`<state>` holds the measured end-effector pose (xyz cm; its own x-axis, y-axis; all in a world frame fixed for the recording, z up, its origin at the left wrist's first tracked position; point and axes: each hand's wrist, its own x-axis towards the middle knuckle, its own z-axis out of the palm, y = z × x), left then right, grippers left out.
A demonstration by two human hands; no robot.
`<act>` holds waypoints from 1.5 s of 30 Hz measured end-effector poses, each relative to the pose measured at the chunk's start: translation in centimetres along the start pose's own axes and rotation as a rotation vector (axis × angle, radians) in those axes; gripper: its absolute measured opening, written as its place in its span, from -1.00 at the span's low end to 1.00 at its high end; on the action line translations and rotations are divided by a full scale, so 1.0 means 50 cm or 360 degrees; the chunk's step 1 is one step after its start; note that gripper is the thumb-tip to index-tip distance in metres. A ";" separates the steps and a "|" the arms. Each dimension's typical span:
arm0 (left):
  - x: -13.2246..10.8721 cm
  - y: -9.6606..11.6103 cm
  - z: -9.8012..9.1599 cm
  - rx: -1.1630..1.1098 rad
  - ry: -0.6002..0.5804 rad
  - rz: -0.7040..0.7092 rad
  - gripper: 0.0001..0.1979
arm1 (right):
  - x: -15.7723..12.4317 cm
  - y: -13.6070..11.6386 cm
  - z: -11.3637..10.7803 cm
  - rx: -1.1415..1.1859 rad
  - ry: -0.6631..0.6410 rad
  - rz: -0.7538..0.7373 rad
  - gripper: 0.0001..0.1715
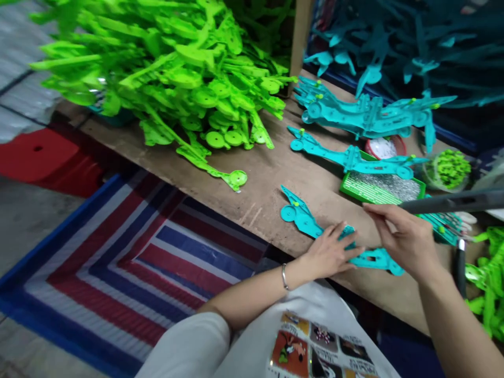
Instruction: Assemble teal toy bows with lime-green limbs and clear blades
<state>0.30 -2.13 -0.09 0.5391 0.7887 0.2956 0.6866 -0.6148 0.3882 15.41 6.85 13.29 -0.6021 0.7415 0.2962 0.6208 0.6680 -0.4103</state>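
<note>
Left hand (331, 254) flat, fingers spread, pressing the teal piece (301, 216) at the bench edge; right hand (405, 239) pinched just above it, contents unclear. Beyond them lie pegged teal pieces (350, 157), apparently finished; the green heap (177, 79) remains.

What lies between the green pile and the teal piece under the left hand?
Head view: one stray green part trailing from the green pile, then bare tabletop up to the teal piece under the left hand.
</note>
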 end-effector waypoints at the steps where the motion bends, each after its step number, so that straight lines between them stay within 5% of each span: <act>1: -0.001 0.000 -0.003 -0.0013 0.0003 -0.0003 -0.45 | -0.029 0.023 -0.039 -0.0097 0.0031 0.0066 -0.64; 6: 0.006 0.002 -0.012 -0.0007 -0.0060 -0.0065 -0.44 | -0.173 0.116 -0.147 -0.0250 0.0068 0.0373 -0.70; 12: 0.017 0.004 -0.015 0.0006 -0.0063 -0.0076 -0.46 | -0.257 0.162 -0.094 -0.0082 -0.0308 0.0462 -0.58; 23: 0.023 0.007 -0.017 0.0072 -0.0159 -0.0094 -0.46 | -0.286 0.220 -0.038 -0.0049 -0.0430 0.0323 -0.77; 29: 0.024 0.005 -0.016 0.0069 -0.0153 -0.0079 -0.46 | -0.297 0.235 -0.098 0.0295 0.0323 0.0600 -0.73; 34: 0.023 0.002 -0.016 0.0082 -0.0149 -0.0075 -0.45 | -0.312 0.224 -0.078 0.0199 0.0074 0.0575 -0.87; 45: 0.024 0.003 -0.018 0.0057 -0.0151 -0.0085 -0.43 | -0.310 0.225 -0.036 0.0147 0.0048 0.0530 -0.84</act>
<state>0.61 -1.28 1.12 0.5439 0.8172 0.1907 0.7317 -0.5731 0.3690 32.63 3.01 5.63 -0.3581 0.9203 0.1574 0.7321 0.3814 -0.5645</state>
